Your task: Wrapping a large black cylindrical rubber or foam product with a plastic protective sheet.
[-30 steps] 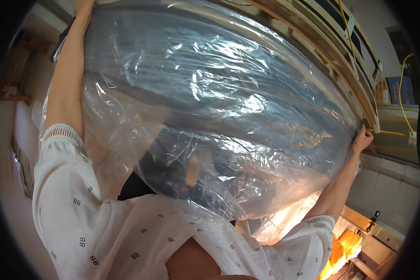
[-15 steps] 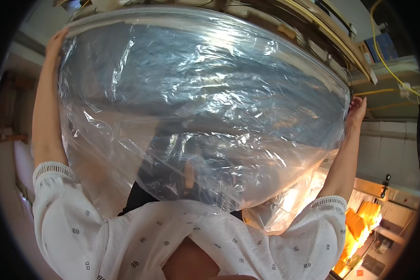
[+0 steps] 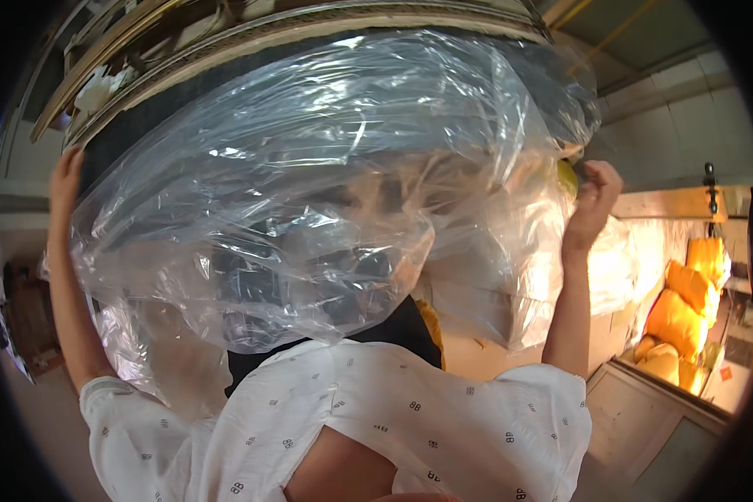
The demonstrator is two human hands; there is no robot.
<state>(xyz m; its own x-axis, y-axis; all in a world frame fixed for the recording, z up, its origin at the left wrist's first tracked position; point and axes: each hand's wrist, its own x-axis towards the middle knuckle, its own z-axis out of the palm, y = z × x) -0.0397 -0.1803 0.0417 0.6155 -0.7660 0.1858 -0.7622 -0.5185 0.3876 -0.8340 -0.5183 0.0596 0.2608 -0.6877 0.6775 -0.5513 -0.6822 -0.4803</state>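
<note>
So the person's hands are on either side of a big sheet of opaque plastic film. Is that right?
Not quite: the plastic film is see-through, not opaque; the head view shows dark shapes through it. The left hand and right hand are indeed on either side of it.

Landmark: wooden ledge (image 3: 673, 203). Above it: pale wall (image 3: 678, 117), seams visible. Below it: strong warm light on yellow-orange bundles (image 3: 682, 322). Lower still: greyish framed panel (image 3: 640, 418). Lower left of ledge: tan floor (image 3: 467, 356), partly hidden.
</note>
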